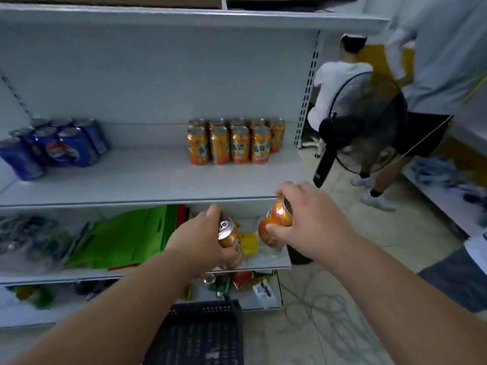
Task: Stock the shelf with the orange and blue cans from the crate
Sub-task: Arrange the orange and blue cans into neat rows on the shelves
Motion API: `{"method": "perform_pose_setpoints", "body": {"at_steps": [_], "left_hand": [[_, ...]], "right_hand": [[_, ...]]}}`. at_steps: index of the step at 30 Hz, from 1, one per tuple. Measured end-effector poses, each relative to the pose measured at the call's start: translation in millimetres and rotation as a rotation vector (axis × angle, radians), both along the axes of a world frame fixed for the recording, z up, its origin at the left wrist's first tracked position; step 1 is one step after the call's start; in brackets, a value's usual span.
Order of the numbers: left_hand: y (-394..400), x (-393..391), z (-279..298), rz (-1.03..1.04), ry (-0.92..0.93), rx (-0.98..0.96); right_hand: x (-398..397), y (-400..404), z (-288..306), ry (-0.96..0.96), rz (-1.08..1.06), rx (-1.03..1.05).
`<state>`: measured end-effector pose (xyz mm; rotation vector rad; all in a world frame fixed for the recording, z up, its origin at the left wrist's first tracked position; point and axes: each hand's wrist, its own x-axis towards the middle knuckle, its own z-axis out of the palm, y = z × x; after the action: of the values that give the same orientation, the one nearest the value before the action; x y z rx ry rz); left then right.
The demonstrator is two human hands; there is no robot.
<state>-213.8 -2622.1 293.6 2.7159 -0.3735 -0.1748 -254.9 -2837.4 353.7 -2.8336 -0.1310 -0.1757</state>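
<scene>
A black plastic crate [203, 335] sits on the floor at the foot of a white metal shelving unit, its slatted side facing the camera between two bare forearms that reach up and forward. Above it, both hands carry orange soda cans in front of the lower shelves: the left hand [203, 238] is curled round an upright orange can [229, 234] with its silver top and pull tab showing, while the right hand [309, 219] grips a second orange can [276, 222], tilted so its top points up and to the right, just below the front edge of the middle shelf [147, 180]. The two cans are close together but not touching. Behind the hands, the lower shelves hold green folded bags [126, 235], a yellow packet [249, 243] and a blurred jumble of small goods. On the middle shelf, a block of orange cans [234, 142] stands upright in two rows toward the right, and a cluster of blue Pepsi cans [58, 146] stands at the far left, well apart from the orange group, with bare shelf between them. To the right of the unit, on the tiled floor, a black standing fan [366, 127] leans near two other people, one bent over in a white shirt [334, 83], the other standing in dark shorts [421, 133] and white shoes. Loose cable [316, 306] lies coiled on the floor beside the crate.
</scene>
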Motion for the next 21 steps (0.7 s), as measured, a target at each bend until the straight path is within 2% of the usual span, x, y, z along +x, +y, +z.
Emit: {"method": "perform_pose_setpoints", "body": {"at_steps": [5, 12, 21], "left_hand": [[4, 48, 26, 0.011, -0.091, -0.029], [-64, 125, 31, -0.004, -0.175, -0.074], [-164, 228, 34, -0.118, -0.17, 0.072]], "right_hand": [[42, 8, 5, -0.051, -0.063, 0.144], [117, -47, -12, -0.128, -0.091, 0.183], [177, -134, -30, -0.075, -0.078, 0.204]]}}
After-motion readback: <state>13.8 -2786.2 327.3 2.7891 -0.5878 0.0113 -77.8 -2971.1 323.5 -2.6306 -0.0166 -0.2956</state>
